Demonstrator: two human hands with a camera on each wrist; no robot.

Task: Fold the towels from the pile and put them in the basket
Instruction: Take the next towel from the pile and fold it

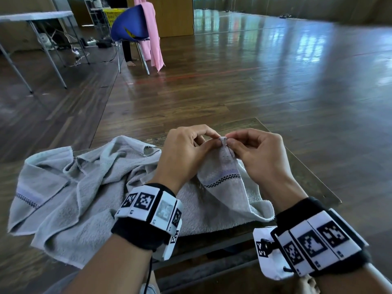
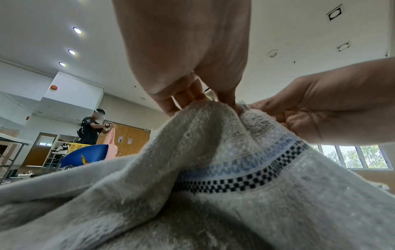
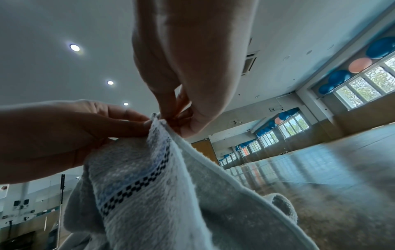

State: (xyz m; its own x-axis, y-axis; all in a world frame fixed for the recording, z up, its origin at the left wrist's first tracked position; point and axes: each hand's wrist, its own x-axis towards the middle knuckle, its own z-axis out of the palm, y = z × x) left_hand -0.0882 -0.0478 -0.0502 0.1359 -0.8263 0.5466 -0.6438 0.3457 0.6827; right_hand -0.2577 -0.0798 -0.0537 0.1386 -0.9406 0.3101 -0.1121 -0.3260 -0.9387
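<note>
A grey towel (image 1: 84, 183) with a black-checked stripe lies crumpled over a small dark table (image 1: 307, 177). One corner of it is lifted above the table. My left hand (image 1: 217, 140) pinches that corner from the left, and my right hand (image 1: 229, 141) pinches it from the right, thumbs and forefingers almost touching. In the left wrist view my left hand (image 2: 233, 104) grips the raised towel (image 2: 213, 169). The right wrist view shows my right hand (image 3: 171, 121) on the corner of the towel (image 3: 149, 186). No basket near me is in view.
A wooden floor (image 1: 254, 85) stretches ahead. A blue chair (image 1: 131, 24) stands at the far left with a pink towel (image 1: 152, 35) hanging by it, a yellow basket (image 1: 112, 16) behind it and a folding table (image 1: 36, 18) beside it. Another person (image 2: 91, 130) holds the pink towel.
</note>
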